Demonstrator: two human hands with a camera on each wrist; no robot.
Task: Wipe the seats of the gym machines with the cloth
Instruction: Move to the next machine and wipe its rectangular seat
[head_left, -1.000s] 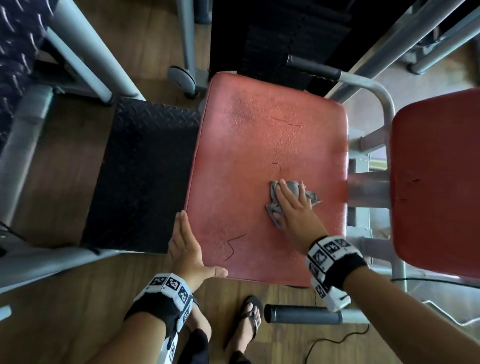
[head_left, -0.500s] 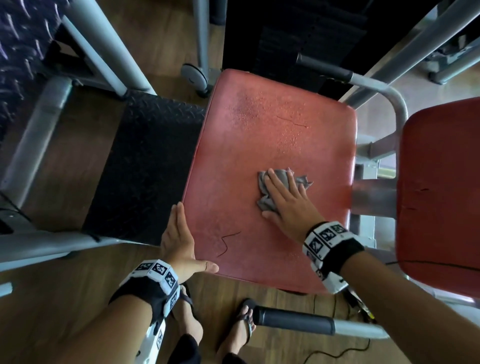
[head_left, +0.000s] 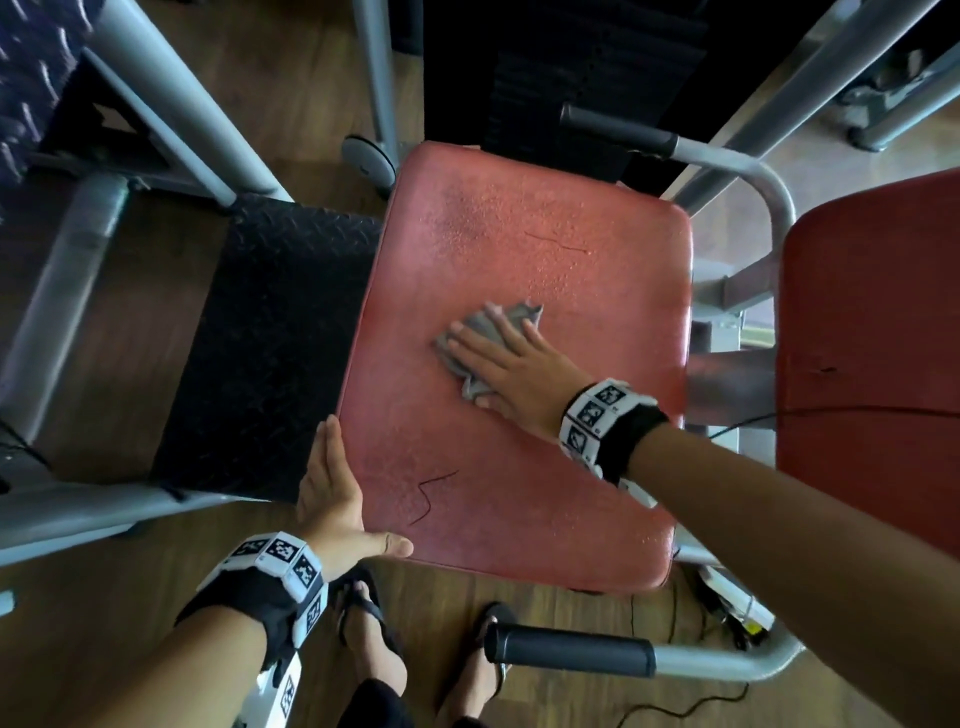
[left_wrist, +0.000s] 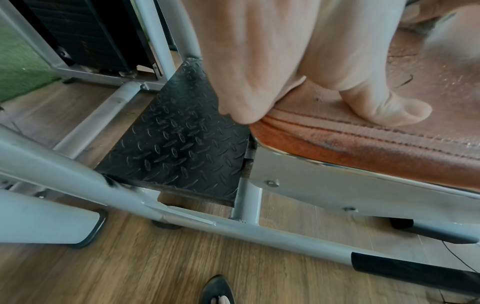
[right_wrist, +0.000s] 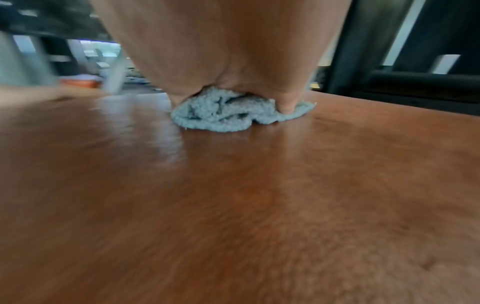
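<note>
Pressing flat, fingers spread: right hand (head_left: 511, 366) on one cloth (head_left: 480, 340), mid-seat (head_left: 519, 467); left hand (head_left: 332, 499) straight-fingered against near-left edge.

Red seat (head_left: 519, 467) surface lies open near and far — grey handle bars (head_left: 727, 156) and a second red pad (head_left: 872, 364) crowd its right.

Grainy glossy vinyl seat (head_left: 519, 249), fluffy terry cloth (right_wrist: 228, 115)

cloth (head_left: 483, 338) on seat (head_left: 519, 441) centre | footplate (head_left: 270, 338) left of seat
</note>
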